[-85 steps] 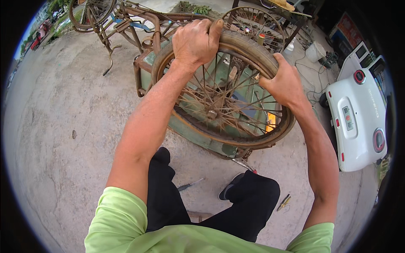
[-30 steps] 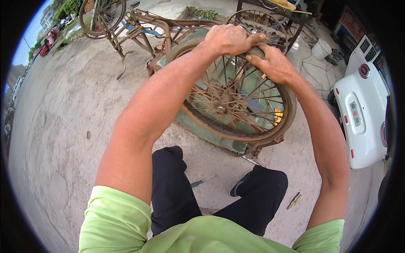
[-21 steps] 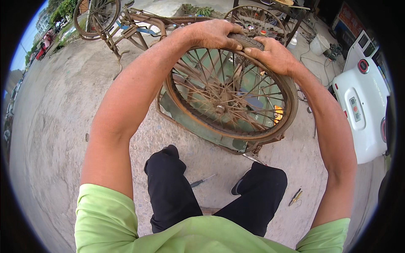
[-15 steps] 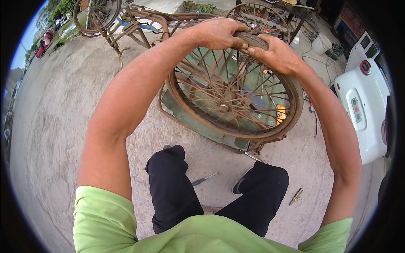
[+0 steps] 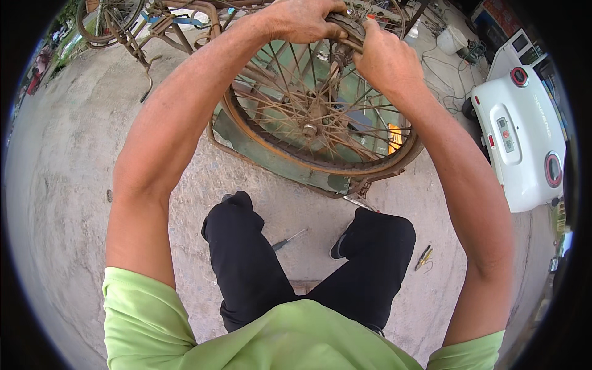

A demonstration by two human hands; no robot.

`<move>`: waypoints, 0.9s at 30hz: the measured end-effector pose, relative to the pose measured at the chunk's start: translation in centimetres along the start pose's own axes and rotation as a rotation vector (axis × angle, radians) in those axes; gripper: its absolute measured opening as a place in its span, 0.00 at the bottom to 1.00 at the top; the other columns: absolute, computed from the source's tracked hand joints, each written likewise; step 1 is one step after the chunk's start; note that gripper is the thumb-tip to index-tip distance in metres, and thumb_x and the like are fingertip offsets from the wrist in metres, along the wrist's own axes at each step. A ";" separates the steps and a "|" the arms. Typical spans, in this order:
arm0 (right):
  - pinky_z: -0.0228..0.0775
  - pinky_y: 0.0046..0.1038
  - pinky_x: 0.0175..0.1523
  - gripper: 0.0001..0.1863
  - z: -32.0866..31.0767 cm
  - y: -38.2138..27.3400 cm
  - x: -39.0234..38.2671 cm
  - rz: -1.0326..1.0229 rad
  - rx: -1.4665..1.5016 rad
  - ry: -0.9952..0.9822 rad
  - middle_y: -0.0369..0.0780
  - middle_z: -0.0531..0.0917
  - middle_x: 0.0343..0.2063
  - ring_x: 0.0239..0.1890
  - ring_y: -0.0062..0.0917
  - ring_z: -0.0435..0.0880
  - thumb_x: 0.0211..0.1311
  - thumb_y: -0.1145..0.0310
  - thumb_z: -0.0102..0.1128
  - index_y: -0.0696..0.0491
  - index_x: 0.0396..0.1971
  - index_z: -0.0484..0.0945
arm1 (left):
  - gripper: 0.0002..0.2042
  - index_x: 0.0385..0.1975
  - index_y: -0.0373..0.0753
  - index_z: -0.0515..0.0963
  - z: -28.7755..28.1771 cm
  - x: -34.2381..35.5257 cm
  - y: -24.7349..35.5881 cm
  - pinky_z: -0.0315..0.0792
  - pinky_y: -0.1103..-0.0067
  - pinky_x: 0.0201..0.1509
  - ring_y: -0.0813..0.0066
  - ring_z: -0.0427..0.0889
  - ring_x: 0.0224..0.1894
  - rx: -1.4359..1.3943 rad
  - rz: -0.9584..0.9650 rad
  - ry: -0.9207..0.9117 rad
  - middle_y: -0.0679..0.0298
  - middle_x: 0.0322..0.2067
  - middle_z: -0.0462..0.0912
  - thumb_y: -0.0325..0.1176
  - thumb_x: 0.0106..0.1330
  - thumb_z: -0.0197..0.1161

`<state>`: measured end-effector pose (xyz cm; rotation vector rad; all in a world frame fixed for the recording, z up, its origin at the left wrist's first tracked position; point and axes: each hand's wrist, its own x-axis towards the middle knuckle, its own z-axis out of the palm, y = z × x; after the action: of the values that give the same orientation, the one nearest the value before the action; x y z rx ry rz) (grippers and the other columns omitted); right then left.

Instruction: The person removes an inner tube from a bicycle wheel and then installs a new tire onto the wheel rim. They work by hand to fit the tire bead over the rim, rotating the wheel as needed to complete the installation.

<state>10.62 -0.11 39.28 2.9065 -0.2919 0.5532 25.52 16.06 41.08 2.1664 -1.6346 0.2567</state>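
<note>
Tyre (image 5: 351, 28) rings the spoked wheel (image 5: 310, 129) above a green metal panel (image 5: 248, 147); left hand (image 5: 306, 21) and right hand (image 5: 391, 65), 2 thumbs near each other, clasp its far edge; should either grip slip, a thumb might get pinched against the wheel

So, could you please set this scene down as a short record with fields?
Left hand: gripping the tyre
Right hand: on the same tyre, close beside the left
Wheel: rusty, wire-spoked, over a green metal panel
On the concrete: dark-handled screwdriver between the legs; pliers to their right
Background right: white vehicle, white bucket
</note>
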 end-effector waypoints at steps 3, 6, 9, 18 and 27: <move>0.85 0.50 0.56 0.28 1.1 0.2 -0.6 0.057 -0.015 0.039 0.53 0.90 0.51 0.52 0.51 0.91 0.68 0.59 0.72 0.53 0.63 0.76 | 0.22 0.57 0.38 0.83 0.1 0.3 0.9 0.79 0.55 0.60 0.43 0.87 0.56 0.015 -0.056 -0.026 0.44 0.48 0.89 0.44 0.68 0.68; 0.84 0.50 0.57 0.28 1.3 0.9 -0.5 0.067 -0.009 0.018 0.54 0.90 0.50 0.52 0.51 0.91 0.68 0.59 0.72 0.54 0.63 0.76 | 0.23 0.57 0.39 0.83 0.5 1.0 1.1 0.78 0.56 0.61 0.43 0.87 0.57 0.037 -0.015 -0.021 0.44 0.51 0.90 0.46 0.67 0.69; 0.84 0.50 0.58 0.28 1.0 1.3 0.5 0.021 -0.035 -0.007 0.55 0.91 0.48 0.51 0.52 0.91 0.67 0.60 0.71 0.55 0.63 0.76 | 0.26 0.58 0.39 0.84 -0.4 0.7 2.3 0.79 0.57 0.62 0.43 0.87 0.57 0.023 -0.146 -0.043 0.44 0.52 0.89 0.49 0.66 0.70; 0.86 0.50 0.56 0.24 1.0 -2.8 3.5 -0.127 -0.077 0.004 0.55 0.91 0.42 0.48 0.51 0.93 0.66 0.64 0.69 0.58 0.58 0.78 | 0.28 0.61 0.31 0.83 -0.6 1.3 -6.4 0.77 0.65 0.64 0.57 0.88 0.56 -0.782 -0.353 -0.332 0.45 0.56 0.89 0.53 0.83 0.52; 0.85 0.49 0.55 0.18 0.8 -4.6 3.9 -0.169 -0.140 0.052 0.55 0.91 0.46 0.49 0.51 0.93 0.66 0.71 0.62 0.59 0.54 0.76 | 0.38 0.49 0.28 0.88 1.3 -0.6 -2.3 0.77 0.51 0.67 0.35 0.86 0.60 -0.006 -0.561 0.119 0.34 0.51 0.88 0.61 0.83 0.40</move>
<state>15.48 3.58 39.46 2.7437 -0.0729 0.5559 27.42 16.54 39.14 2.4442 -0.9091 0.2038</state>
